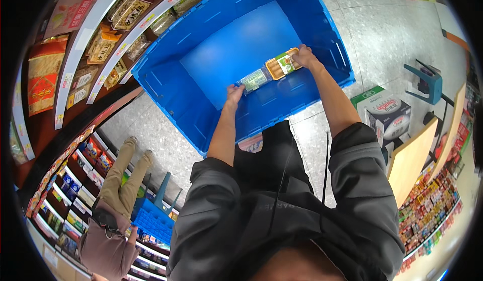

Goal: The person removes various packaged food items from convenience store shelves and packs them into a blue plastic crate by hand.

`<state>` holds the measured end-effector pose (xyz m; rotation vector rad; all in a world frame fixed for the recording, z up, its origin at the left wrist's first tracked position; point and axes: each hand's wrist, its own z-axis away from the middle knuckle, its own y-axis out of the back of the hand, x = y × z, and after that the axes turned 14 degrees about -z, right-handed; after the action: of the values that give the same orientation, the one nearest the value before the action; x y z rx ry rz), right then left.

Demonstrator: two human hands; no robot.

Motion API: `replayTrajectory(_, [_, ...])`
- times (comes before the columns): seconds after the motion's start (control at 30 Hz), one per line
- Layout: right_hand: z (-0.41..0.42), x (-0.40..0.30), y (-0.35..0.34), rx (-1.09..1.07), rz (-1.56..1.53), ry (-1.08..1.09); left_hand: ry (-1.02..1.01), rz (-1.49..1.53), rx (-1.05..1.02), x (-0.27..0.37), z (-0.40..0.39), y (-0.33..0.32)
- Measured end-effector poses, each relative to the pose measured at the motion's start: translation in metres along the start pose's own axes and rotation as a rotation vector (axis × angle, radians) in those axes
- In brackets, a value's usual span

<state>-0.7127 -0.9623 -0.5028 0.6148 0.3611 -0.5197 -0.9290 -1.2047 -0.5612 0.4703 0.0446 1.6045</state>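
Note:
A large blue plastic crate (241, 24) takes up the view before me, its open top facing up. Inside it, my left hand (235, 93) grips the near end of a clear plastic pack (255, 80) with a pale green label. My right hand (305, 56) has hold of the far end of a yellow-edged tray pack (282, 64), which has a green and white band around brown, stick-like food. The two packs lie end to end, close together or touching. I cannot tell whether they rest on the crate's floor.
Shelves with bagged dry foods (130, 11) stand at the left. Another person (109, 235) stands at lower left with a blue crate (153, 218). At right are cardboard cartons (388, 111), a teal plastic stool (434, 86) and wooden boards (413, 160). The floor (362, 24) is grey tile.

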Motion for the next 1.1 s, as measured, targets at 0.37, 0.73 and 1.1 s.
replayTrajectory(0.37, [-0.067, 0.061, 0.005, -0.196, 0.030, -0.180, -0.246, 0.379, -0.266, 0.046, 0.012, -0.020])
replayTrajectory(0.73, [0.066, -0.045, -0.013, -0.333, -0.536, -0.045, -0.288, 0.345, 0.048, 0.040, 0.100, 0.059])
replayTrajectory(1.1, [0.260, -0.076, 0.053, -0.735, -1.595, 0.384, -0.718, 0.699, -0.109, 0.095, 0.295, 0.196])
